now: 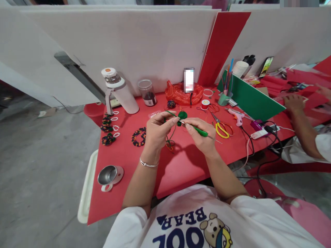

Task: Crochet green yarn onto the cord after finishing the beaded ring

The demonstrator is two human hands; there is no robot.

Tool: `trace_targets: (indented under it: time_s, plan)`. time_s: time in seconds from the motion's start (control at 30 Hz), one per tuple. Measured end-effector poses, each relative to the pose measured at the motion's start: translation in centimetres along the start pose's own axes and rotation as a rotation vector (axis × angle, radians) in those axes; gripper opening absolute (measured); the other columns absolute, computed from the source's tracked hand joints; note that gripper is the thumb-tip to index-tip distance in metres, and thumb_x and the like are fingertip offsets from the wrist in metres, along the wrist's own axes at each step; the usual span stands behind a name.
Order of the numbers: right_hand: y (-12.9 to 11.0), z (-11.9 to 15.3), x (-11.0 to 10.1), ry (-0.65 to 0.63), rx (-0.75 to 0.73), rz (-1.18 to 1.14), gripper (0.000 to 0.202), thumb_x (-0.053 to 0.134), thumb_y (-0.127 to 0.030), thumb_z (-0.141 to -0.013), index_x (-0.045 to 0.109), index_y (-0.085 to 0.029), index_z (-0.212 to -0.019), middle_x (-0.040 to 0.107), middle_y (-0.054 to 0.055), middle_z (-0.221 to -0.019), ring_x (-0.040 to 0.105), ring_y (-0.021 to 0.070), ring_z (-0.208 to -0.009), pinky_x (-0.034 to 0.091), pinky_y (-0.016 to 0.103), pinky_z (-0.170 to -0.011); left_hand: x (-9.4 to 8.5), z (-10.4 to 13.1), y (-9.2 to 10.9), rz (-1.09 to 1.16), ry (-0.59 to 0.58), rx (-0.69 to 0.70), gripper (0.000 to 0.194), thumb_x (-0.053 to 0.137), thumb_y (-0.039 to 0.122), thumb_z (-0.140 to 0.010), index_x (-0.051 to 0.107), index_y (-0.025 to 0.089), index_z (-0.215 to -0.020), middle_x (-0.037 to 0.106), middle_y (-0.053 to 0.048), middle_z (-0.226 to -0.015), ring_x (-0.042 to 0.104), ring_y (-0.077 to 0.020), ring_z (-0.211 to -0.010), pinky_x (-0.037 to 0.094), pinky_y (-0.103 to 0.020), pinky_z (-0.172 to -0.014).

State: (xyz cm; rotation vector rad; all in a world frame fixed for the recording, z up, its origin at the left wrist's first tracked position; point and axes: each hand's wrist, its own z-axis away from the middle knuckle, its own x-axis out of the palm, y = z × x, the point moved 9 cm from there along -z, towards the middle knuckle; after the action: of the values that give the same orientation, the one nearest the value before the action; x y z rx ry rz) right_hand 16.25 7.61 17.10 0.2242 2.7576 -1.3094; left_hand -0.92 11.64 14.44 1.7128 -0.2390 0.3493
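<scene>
My right hand (202, 135) is closed round a crochet hook (201, 132) with a green handle, its metal tip pointing left. Green yarn (169, 113) runs over the fingers of my left hand (160, 129), which pinches it close to the hook's tip. Just behind my fingertips lies a ball of green yarn (182, 115). Below them, loose green and orange strands (169, 144) trail onto the red tabletop. A braided multicoloured ring (139, 136) rests left of my left hand, partly hidden by it.
A white bottle (124, 96), a jar (147, 93) and a red plastic bag (172, 93) stand along the back. Yellow-handled scissors (221, 131) and a glue gun (238, 117) lie right. A steel cup (110, 175) sits front left. Another person's hand (294, 103) is far right.
</scene>
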Motion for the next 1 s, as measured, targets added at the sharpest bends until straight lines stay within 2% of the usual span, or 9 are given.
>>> trace_targets:
  time_s: [0.13,0.33,0.47,0.77,1.0]
  plan:
    - [-0.2,-0.1,0.1,-0.006,-0.008,0.021,0.016,0.067,-0.031,-0.098,0.082,-0.029,-0.104,0.084,0.003,-0.103,0.078,0.0204,-0.095,0.064,0.039,-0.091,-0.4,-0.1,-0.1,0.004,0.036,0.008,0.033,0.097,0.042,-0.06,0.081,0.02,-0.079,0.062,0.002,-0.059,0.033,-0.0034,-0.042,0.02,-0.022,-0.039]
    - [-0.1,-0.1,-0.2,-0.013,-0.01,-0.005,0.017,0.067,-0.029,-0.099,0.082,-0.031,-0.106,0.084,0.002,-0.102,0.078,0.0199,-0.096,0.063,0.037,-0.091,-0.6,-0.2,-0.2,0.004,0.056,0.012,0.033,0.097,0.041,-0.06,0.081,0.019,-0.078,0.068,0.0,-0.062,0.035,-0.0034,-0.041,0.02,-0.021,-0.038]
    - [0.7,0.0,-0.3,-0.007,0.048,-0.064,0.016,0.068,-0.033,-0.099,0.082,-0.031,-0.107,0.083,0.003,-0.105,0.078,0.0199,-0.093,0.065,0.038,-0.089,-0.6,-0.2,-0.3,0.007,0.064,0.006,0.034,0.097,0.042,-0.059,0.081,0.02,-0.078,0.068,0.0,-0.062,0.035,-0.0032,-0.041,0.02,-0.021,-0.038]
    - [1.7,0.2,-0.5,0.035,0.106,-0.122,0.016,0.07,-0.034,-0.098,0.082,-0.03,-0.107,0.082,0.003,-0.103,0.079,0.0189,-0.091,0.066,0.036,-0.088,-0.8,-0.2,-0.2,0.029,0.073,0.026,0.03,0.098,0.036,-0.059,0.082,0.019,-0.077,0.066,0.0,-0.061,0.035,-0.003,-0.041,0.019,-0.021,-0.039]
    - [1.7,0.1,-0.5,0.036,0.091,-0.125,0.015,0.069,-0.032,-0.098,0.082,-0.029,-0.106,0.082,0.001,-0.101,0.078,0.0169,-0.09,0.065,0.032,-0.086,-0.9,-0.2,-0.1,-0.011,0.077,0.077,0.026,0.097,0.035,-0.062,0.083,0.019,-0.077,0.064,0.0,-0.061,0.034,-0.0029,-0.043,0.019,-0.021,-0.041]
